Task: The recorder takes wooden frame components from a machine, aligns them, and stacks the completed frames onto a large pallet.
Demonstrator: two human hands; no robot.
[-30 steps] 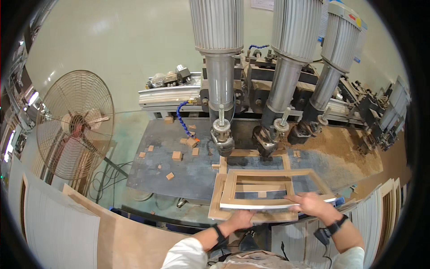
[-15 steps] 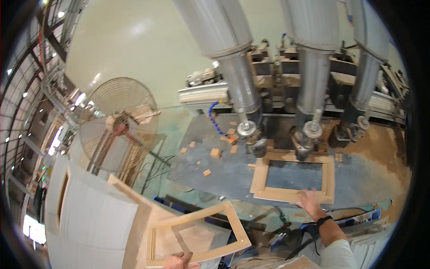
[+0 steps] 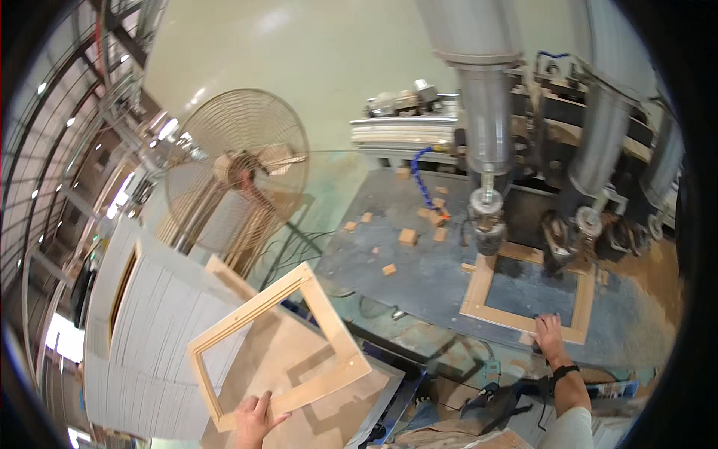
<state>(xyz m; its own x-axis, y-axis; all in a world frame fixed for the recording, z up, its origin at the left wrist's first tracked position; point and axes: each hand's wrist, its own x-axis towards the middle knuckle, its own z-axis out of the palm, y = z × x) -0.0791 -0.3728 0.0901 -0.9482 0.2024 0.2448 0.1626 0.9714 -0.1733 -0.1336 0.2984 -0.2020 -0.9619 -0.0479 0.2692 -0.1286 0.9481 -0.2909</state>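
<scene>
My left hand (image 3: 256,420) grips a light wooden frame (image 3: 321,385) by its near rail. This frame is tilted and held above a flat wooden panel (image 3: 299,352) at the lower left. A second wooden frame (image 3: 499,317) lies on the grey machine table (image 3: 419,288), its far side close under the metal nozzles. My right hand (image 3: 550,335) is closed over that frame's near rail, towards its right corner; the thumb is hard to make out.
Large grey ducts (image 3: 486,112) come down over the machine table. Small wood blocks (image 3: 407,237) and a blue coiled hose (image 3: 422,176) lie left of the frame. A big caged fan (image 3: 239,172) stands at left, behind a stack of white-grey panels (image 3: 164,337).
The view has swung left. My left hand has raised and tilted its frame. My right hand remains at the near rail of the frame on the table.
</scene>
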